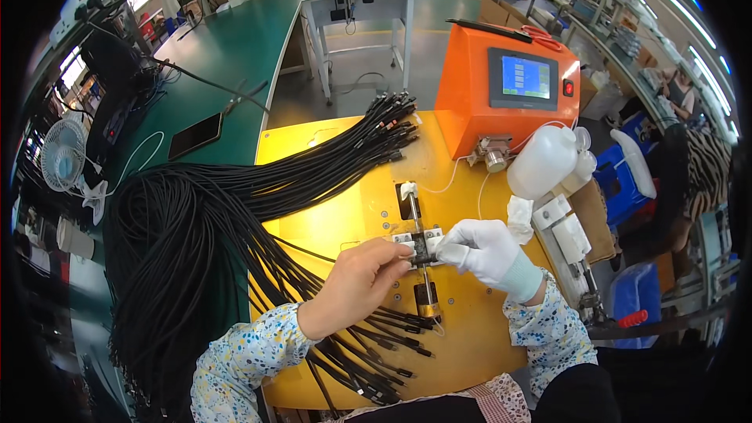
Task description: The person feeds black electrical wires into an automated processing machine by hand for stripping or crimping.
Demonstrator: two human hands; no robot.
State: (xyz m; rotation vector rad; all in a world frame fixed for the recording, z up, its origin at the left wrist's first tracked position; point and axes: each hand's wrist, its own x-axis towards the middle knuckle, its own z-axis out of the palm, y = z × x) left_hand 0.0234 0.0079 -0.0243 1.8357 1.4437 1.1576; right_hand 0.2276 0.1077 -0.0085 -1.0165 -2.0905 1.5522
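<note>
While both hands met at the small metal fixture (423,249) on the yellow plate (489,337), finger contact was hard to read. L hand (362,278), bare, had thumb + index curled at the left white block (403,240); couldn't tell if the tips were pinched on smth or just resting close. R hand (489,254), gloved, had its fingertips bunched at the fixture's right side; couldn't tell what, if anything, they gripped. Black cables (235,180) lay in a big bundle L of the hands, w/ ends fanned over the plate above and below the L forearm.

Risks, as I judged it: a loose end could snag the L sleeve (254,345) b/c several lay right by it; a part could seat crooked b/c the fingers partly hid the fixture; glove fabric could catch in the hardware b/c it sat so close; the white bottle (542,160) could get knocked if the R hand swung up, being near it.

Containers: that bottle leaned in front of the orange machine (462,78), contents not visible; smaller bottle (584,164) just R of it, ditto. Blue bin (615,180) far R had a white item across it, kind unclear. Pale cup (74,239) far L, inside n/v.
</note>
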